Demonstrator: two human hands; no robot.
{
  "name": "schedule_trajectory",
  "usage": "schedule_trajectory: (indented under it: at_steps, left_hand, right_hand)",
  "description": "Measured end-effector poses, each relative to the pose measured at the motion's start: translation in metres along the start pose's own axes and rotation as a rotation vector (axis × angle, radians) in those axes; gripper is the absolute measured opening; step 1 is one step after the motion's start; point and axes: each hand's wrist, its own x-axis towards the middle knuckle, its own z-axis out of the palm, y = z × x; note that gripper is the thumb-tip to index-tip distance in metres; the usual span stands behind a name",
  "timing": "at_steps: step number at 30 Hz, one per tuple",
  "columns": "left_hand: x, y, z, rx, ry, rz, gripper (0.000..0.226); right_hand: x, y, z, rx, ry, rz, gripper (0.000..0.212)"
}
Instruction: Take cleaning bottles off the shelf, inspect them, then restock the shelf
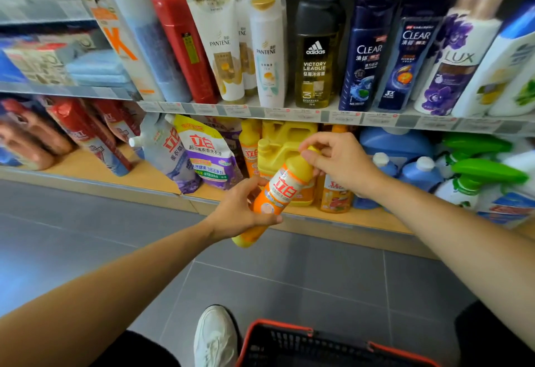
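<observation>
Underfoot, grey tile floor (289,279), red basket (278,326) nr wood shelf (95,167)

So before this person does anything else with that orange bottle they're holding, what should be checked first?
1. Left hand grips the orange bottle by its lower half: ok.
2. Right hand holds the cap end: ok.
3. Cap shut tight: cannot tell, the right hand covers it.
4. Label turned toward the person for reading: ok.
5. Free slot on the lower shelf near the yellow jug: cannot tell, the bottle and hands hide it.
6. Red basket out of the path to the shelf: ok, it sits low, by the person's foot.
</observation>
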Motion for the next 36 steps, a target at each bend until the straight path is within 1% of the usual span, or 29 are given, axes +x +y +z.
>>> schedule_trajectory:
  at_steps: [3,7,9,11,13,15,16,19,21,23,26,29,33,36]
  left_hand:
    - [0.001,-0.002,-0.001,-0.003,-0.071,-0.007,0.062]
    - [0.000,-0.006,-0.004,0.068,-0.046,0.022,0.061]
    - [0.001,-0.009,-0.007,0.075,-0.037,0.025,0.059]
    - [0.003,-0.014,-0.010,0.049,-0.012,0.019,0.056]
    - [0.005,-0.021,-0.013,0.018,0.050,0.005,0.055]
    - [0.007,-0.028,-0.017,-0.019,0.126,-0.041,0.056]
    - [0.008,-0.031,-0.021,-0.044,0.159,-0.068,0.055]
    - [0.020,-0.042,-0.029,-0.088,0.256,-0.134,0.058]
    - [0.034,-0.050,-0.029,-0.078,0.327,-0.162,0.058]
    - [0.049,-0.058,-0.025,-0.050,0.379,-0.201,0.057]
    - [0.070,-0.073,-0.012,-0.059,0.382,-0.248,0.059]
    - [0.085,-0.087,0.007,-0.147,0.389,-0.267,0.058]
    - [0.089,-0.101,0.029,-0.255,0.458,-0.280,0.052]
    - [0.085,-0.106,0.036,-0.380,0.447,-0.288,0.058]
  right_hand:
    - [0.003,-0.003,0.003,-0.008,-0.012,-0.030,0.013]
    - [0.008,-0.006,0.014,-0.019,-0.041,-0.043,0.013]
    - [0.013,-0.006,0.020,-0.010,-0.048,-0.045,0.017]
    - [0.020,-0.006,0.025,-0.003,-0.045,-0.062,0.028]
    - [0.027,-0.003,0.028,-0.026,-0.032,-0.097,0.042]
    - [0.029,0.005,0.028,-0.162,-0.041,-0.125,0.053]
    - [0.030,0.011,0.027,-0.285,-0.064,-0.128,0.058]
    - [0.026,0.031,0.028,-0.726,-0.224,-0.105,0.074]
    - [0.024,0.043,0.032,-0.899,-0.302,-0.119,0.080]
    - [0.022,0.051,0.035,-0.963,-0.314,-0.122,0.082]
    - [0.022,0.057,0.038,-1.005,-0.279,-0.134,0.084]
    - [0.022,0.058,0.040,-0.987,-0.248,-0.137,0.082]
    - [0.020,0.059,0.043,-0.989,-0.232,-0.140,0.080]
    - [0.020,0.059,0.044,-0.991,-0.227,-0.133,0.080]
